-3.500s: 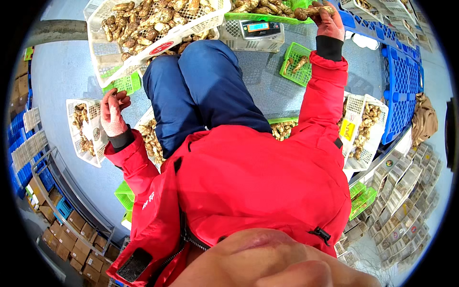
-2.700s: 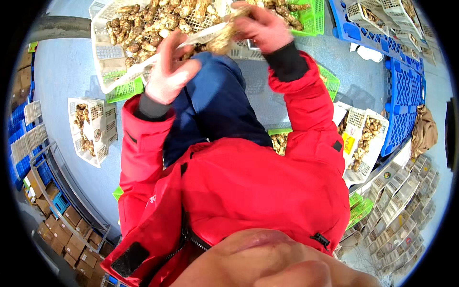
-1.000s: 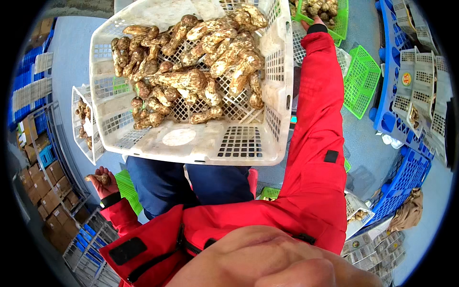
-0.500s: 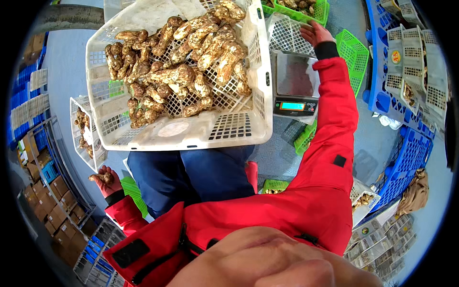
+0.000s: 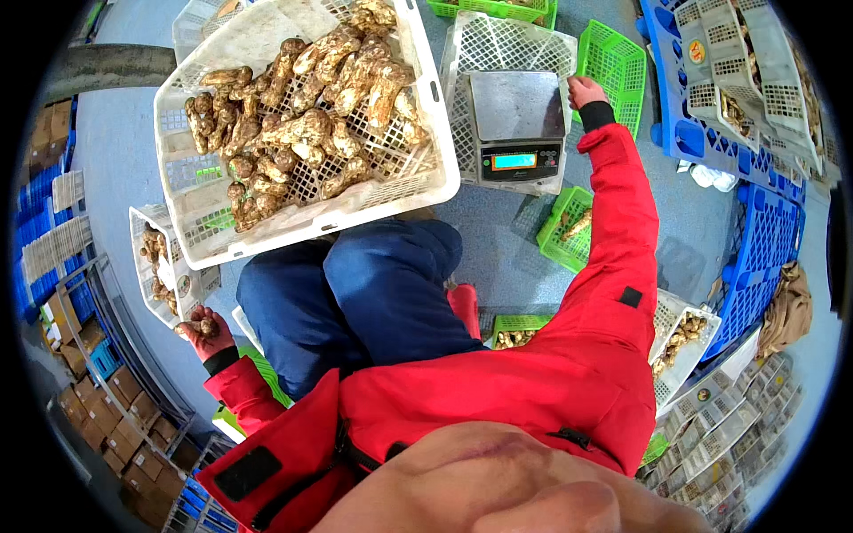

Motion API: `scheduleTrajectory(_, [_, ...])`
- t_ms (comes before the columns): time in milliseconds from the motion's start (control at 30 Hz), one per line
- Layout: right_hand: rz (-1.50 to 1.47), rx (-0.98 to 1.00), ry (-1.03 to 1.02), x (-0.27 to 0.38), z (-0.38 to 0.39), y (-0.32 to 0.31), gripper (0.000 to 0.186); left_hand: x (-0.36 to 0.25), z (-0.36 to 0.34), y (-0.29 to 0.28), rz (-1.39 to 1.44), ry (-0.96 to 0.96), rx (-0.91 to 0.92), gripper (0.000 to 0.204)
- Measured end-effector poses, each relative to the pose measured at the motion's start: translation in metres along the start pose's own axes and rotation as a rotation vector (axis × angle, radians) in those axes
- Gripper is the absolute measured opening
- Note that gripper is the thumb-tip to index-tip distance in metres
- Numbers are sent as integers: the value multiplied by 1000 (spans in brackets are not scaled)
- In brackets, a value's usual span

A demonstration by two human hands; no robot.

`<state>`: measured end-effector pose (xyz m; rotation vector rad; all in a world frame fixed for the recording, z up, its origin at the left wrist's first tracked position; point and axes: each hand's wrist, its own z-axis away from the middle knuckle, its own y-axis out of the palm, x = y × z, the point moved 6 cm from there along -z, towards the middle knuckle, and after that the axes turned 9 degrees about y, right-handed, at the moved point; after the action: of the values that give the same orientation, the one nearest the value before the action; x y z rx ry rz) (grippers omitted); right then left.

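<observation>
My left hand [image 5: 213, 345] is closed around a brown mushroom [image 5: 209, 328], low at the left beside my knee. At the right my right arm reaches out, and my right hand [image 5: 586, 91] is curled beside the platform of a digital scale [image 5: 522, 107]; whatever its fingers hold, if anything, is hidden. The scale's platform is bare and its display is lit. In front of my knees a big white plastic crate [image 5: 355, 211], slightly turned, carries many dirt-covered brown and cream mushrooms [image 5: 306, 129].
The scale rests on a white crate [image 5: 553, 43]. Green baskets [image 5: 613, 75] stand beyond my right hand and near my right forearm, one with a mushroom [image 5: 577, 224]. At left is a smaller mushroom crate [image 5: 173, 302]. Blue pallets [image 5: 760, 258] line the right side.
My right hand has come down from the upper green baskets to the scale's right side, and its fingers have curled. The view has shifted; my left hand still holds the mushroom.
</observation>
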<state>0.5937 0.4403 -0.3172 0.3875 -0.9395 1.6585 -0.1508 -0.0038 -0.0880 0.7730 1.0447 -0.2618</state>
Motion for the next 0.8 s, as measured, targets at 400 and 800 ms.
scheduleTrajectory(400, [892,-36,-635,204,-74,254,41,-12,11,-4,-47,69,-148,34])
scheduleTrajectory(800, [1127,-183,-539,191,-147,325,34,-31,10,-17,-169,75,-304,31])
